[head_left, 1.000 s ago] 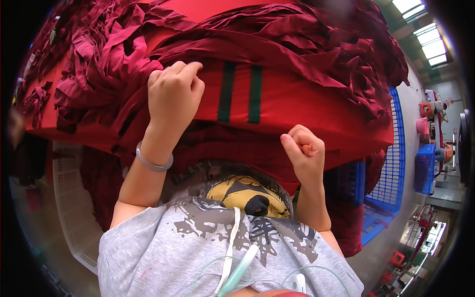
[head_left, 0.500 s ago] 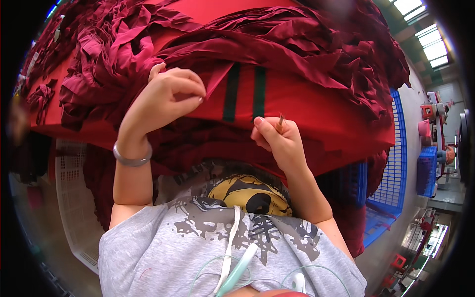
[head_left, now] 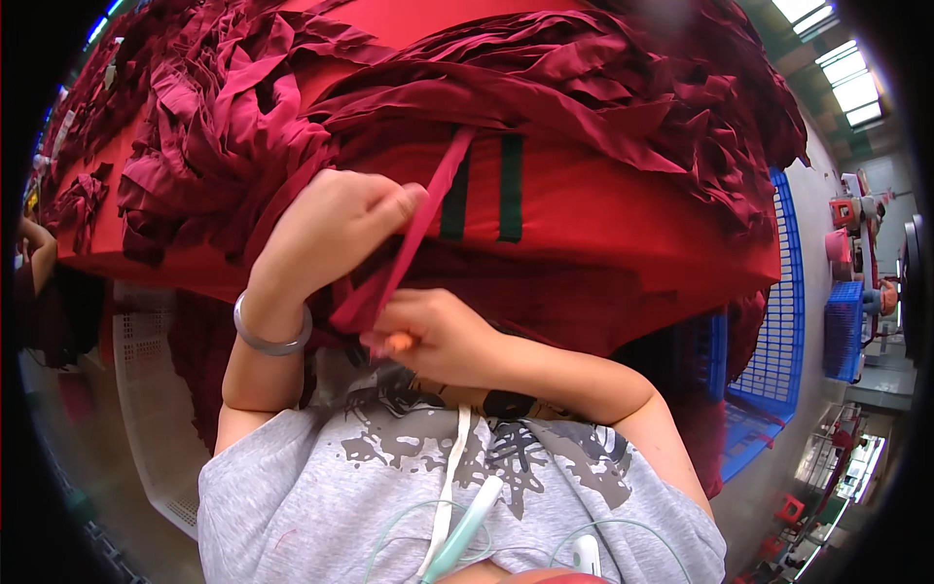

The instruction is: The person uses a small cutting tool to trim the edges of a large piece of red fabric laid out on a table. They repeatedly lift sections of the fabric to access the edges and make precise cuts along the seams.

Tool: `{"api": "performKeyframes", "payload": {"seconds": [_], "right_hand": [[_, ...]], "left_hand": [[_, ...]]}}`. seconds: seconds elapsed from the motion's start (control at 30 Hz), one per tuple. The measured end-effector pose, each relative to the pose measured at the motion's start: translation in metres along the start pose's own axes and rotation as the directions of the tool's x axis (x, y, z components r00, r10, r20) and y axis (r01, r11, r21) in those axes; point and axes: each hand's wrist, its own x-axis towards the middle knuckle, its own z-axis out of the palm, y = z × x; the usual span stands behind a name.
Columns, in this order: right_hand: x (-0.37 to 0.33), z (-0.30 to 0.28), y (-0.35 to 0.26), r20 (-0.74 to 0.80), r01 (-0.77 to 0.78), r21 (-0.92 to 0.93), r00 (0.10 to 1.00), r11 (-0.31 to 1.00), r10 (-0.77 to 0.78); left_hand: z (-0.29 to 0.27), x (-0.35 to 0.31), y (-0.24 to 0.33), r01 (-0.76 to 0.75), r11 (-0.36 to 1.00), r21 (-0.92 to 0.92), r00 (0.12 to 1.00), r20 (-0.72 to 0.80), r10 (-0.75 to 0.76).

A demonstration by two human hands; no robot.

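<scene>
A maroon fabric strip (head_left: pixel 428 222) slants down from the pile toward my body, its lower part folded between my hands. My left hand (head_left: pixel 341 229), a bangle on its wrist, is closed with the thumb against the strip. Lower and to the right, my right hand (head_left: pixel 438 336) is closed at the strip's lower part. A small orange-ended stick-like tool (head_left: pixel 399 343) pokes out of its fist; the rest is hidden by the fingers. Beyond my hands, two dark green bands (head_left: pixel 510 190) lie on the red-covered table (head_left: pixel 584 219).
Heaps of maroon fabric strips (head_left: pixel 545 73) cover the far and left side of the table. A white plastic crate (head_left: pixel 146 389) stands at lower left, a blue crate (head_left: pixel 764 389) at right. At the far left edge, another person's arm (head_left: pixel 41 255) shows.
My right hand has moved left and nearer my body, up to the strip. My left hand has come down slightly. The strip now hangs drawn out between the pile and my hands.
</scene>
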Motion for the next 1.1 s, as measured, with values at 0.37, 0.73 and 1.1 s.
{"api": "performKeyframes", "payload": {"seconds": [0.37,0.73,1.1], "right_hand": [[-0.027,-0.064,-0.002,-0.066,-0.260,0.769,0.877,0.585,0.476],[-0.104,-0.191,-0.100,-0.732,0.569,0.346,0.661,0.746,-0.165],[-0.205,-0.240,-0.143,-0.966,0.257,-0.156,0.159,0.954,-0.201]], "left_hand": [[0.013,-0.027,0.021,-0.407,0.722,-0.559,0.688,0.332,0.645],[0.005,-0.049,0.025,-0.304,0.906,-0.295,0.953,-0.097,0.288],[0.002,-0.026,0.010,-0.579,0.794,-0.185,0.814,-0.082,0.575]]}}
